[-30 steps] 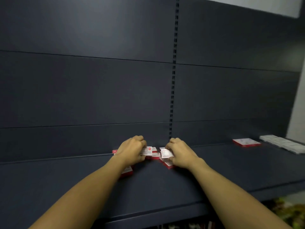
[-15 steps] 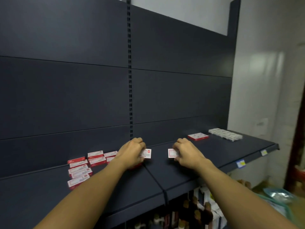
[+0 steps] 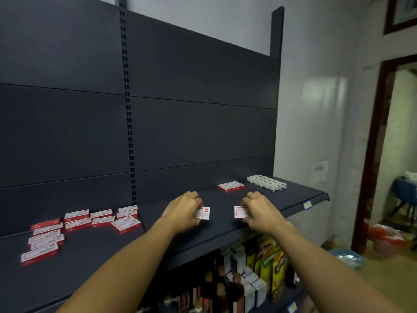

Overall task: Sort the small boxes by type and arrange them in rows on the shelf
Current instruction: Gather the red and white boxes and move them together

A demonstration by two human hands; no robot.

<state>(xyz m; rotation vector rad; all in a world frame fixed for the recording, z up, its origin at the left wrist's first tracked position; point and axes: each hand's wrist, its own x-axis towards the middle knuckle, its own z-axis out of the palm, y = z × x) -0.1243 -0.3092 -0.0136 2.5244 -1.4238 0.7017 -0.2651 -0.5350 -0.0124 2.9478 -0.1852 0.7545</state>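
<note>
My left hand grips a small red-and-white box just above the dark shelf. My right hand grips another red-and-white box a little to the right of the first. Several red-and-white boxes lie in loose rows on the shelf's left part. One red-and-white box lies alone at the back right. A row of white boxes sits at the far right end.
The dark back panel rises behind the shelf. Bottles and snack packets fill the lower shelf. A doorway and a blue basin on the floor are to the right.
Both hands lifted a box each from the cluster and carried them rightward along the shelf. My view has swung right, so the cluster now lies to the left.
</note>
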